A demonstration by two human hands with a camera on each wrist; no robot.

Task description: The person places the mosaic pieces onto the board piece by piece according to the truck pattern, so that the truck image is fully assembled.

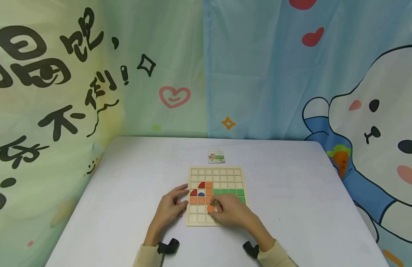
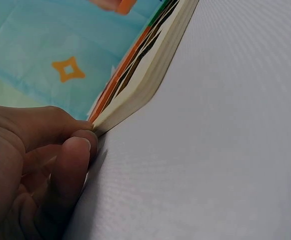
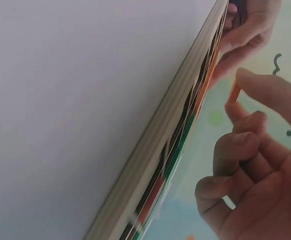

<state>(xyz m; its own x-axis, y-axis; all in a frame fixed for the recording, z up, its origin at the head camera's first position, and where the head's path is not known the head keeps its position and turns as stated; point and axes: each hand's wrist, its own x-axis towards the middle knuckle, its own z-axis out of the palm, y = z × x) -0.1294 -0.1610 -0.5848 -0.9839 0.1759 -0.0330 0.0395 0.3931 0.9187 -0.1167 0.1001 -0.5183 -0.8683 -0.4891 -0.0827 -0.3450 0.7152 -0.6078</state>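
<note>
A wooden grid board (image 1: 227, 172) lies flat on the table. Set in its cells are red quarter-round tiles (image 1: 202, 185), orange square tiles (image 1: 200, 200), green tiles (image 1: 240, 193) and a blue half-round tile (image 1: 201, 194). Between thumb and index finger, my right hand (image 1: 235, 210) pinches an orange rounded tile (image 1: 211, 209) above the lower middle cells, covering part of the board. The right wrist view shows that tile (image 3: 234, 92) edge-on, off the board. My left hand (image 1: 169, 207) touches the board's left edge with loosely bent fingers; in the left wrist view the fingertips (image 2: 83, 145) meet its side.
Behind the board lies a small picture card (image 1: 216, 156) with a gridded, coloured pattern. White cloth covers the table (image 1: 286, 185). Printed curtains (image 1: 259, 74) hang along its back and left side. Black wrist straps (image 1: 168, 246) sit at both sleeves.
</note>
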